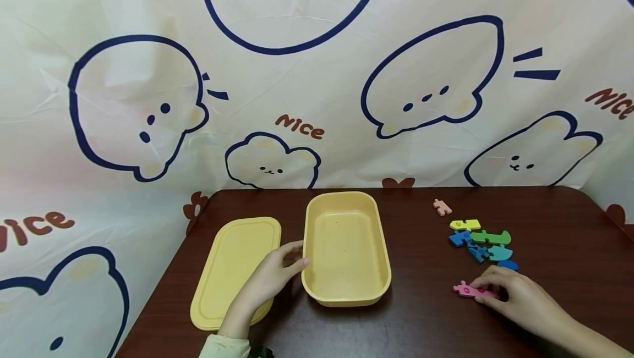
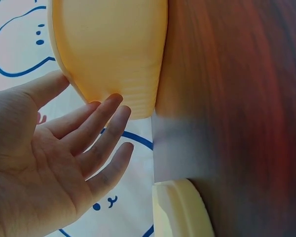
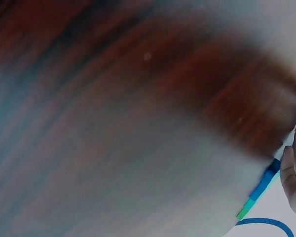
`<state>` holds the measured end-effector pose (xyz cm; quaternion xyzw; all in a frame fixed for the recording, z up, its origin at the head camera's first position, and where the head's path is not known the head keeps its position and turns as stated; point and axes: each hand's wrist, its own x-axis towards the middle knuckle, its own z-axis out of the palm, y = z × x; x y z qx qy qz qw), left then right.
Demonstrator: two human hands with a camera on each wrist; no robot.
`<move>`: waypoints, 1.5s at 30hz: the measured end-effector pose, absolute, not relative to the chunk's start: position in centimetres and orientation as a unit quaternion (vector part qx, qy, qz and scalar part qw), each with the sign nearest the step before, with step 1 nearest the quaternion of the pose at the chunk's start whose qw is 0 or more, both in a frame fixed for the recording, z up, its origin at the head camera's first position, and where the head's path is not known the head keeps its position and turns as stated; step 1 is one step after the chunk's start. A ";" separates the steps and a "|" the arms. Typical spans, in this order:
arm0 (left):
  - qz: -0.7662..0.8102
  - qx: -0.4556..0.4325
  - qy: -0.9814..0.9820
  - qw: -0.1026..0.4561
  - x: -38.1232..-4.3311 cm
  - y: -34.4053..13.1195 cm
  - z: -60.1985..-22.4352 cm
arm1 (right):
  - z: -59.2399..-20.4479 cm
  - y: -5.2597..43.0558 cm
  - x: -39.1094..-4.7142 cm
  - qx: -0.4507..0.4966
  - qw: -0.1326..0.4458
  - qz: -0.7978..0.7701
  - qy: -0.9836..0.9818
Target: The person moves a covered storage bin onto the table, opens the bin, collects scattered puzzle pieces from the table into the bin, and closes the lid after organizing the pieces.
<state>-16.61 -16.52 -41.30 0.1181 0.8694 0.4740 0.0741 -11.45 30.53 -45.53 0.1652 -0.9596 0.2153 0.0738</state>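
Note:
A yellow plastic box (image 1: 345, 298) stands without its lid near the middle of the table. My left hand (image 1: 271, 274) is at its left side; in the left wrist view the thumb and fingertips (image 2: 116, 98) touch the outer wall, the fingers only slightly bent. On the right, my right hand (image 1: 520, 295) pinches a pink puzzle piece (image 1: 465, 290) at table level. Beyond it lie a blue oval piece (image 1: 508, 264), a teal piece (image 1: 500, 253), a green piece (image 1: 491, 237), blue pieces (image 1: 460, 238) and a yellow piece (image 1: 465, 225). Only part of this hand shows in the right wrist view.
The flat yellow lid (image 1: 233, 270) lies left of the box, partly under my left forearm. A pale pink puzzle piece (image 1: 442, 207) lies apart near the far edge. A printed cloth (image 1: 346, 99) hangs behind the dark brown table (image 1: 421, 325).

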 end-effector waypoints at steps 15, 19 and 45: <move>0.496 0.109 0.858 0.071 -16.5 -16.4 -41.1 | -44.7 30.1 -11.4 0.149 0.069 0.219 -0.962; 0.494 0.108 0.860 0.073 -16.5 -16.3 -41.1 | -44.5 29.9 -11.4 0.162 0.101 0.223 -0.956; 0.477 0.100 0.870 0.075 -16.7 -16.6 -41.6 | -41.6 25.3 -12.4 0.238 0.133 0.295 -0.916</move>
